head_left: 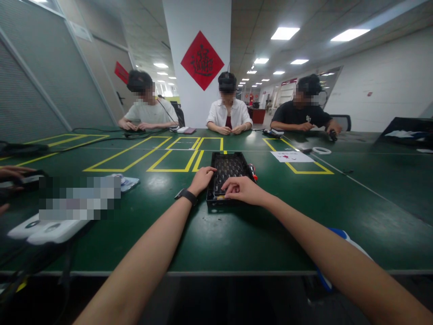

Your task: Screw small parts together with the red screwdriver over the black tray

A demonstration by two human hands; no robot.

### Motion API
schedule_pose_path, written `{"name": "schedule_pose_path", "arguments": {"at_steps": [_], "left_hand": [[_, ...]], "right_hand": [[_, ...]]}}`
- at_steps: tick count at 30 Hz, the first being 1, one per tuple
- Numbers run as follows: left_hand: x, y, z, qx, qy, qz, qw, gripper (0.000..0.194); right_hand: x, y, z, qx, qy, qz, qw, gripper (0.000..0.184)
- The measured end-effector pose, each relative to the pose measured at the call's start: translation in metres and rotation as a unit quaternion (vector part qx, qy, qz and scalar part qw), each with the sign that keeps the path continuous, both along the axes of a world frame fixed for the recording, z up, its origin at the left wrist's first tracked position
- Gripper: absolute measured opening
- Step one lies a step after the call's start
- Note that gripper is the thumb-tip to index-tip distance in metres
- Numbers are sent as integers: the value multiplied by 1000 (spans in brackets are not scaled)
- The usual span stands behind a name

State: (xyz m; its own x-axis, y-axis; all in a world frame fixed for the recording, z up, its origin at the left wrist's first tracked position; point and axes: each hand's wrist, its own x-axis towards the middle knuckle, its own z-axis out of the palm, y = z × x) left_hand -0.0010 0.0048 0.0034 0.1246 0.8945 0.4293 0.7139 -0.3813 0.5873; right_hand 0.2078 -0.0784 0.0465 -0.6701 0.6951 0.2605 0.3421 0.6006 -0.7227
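Note:
A black rectangular open case (210, 187) lies on the green table in front of me, its inside filled with rows of small dark, shiny pockets or parts. My left hand (202, 178) grips the case's left side, fingertips over its rim. Above the near end of the case, my right hand (241, 189) is closed with thumb and fingertips pinched together. Whatever lies between those fingertips is too small to make out. A small yellowish piece (220, 197) shows in the near end of the case. Against its right side sits a small red-and-silver item (253, 172), partly hidden.
A white device (54, 228), partly blurred, lies at the left beside a clear plastic packet (130, 182). Farther right are a printed sheet (291, 156) and a tape roll (321, 150). Three people sit across the table; another person's hand (13, 174) shows at the left edge.

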Motion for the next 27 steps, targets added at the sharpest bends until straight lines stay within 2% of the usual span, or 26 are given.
{"name": "schedule_pose_path", "arguments": {"at_steps": [27], "left_hand": [[-1,2,-1,-13,1,10,1000,37]], "right_hand": [[-1,-2,2,2,-11,-3,1000,28]]}}
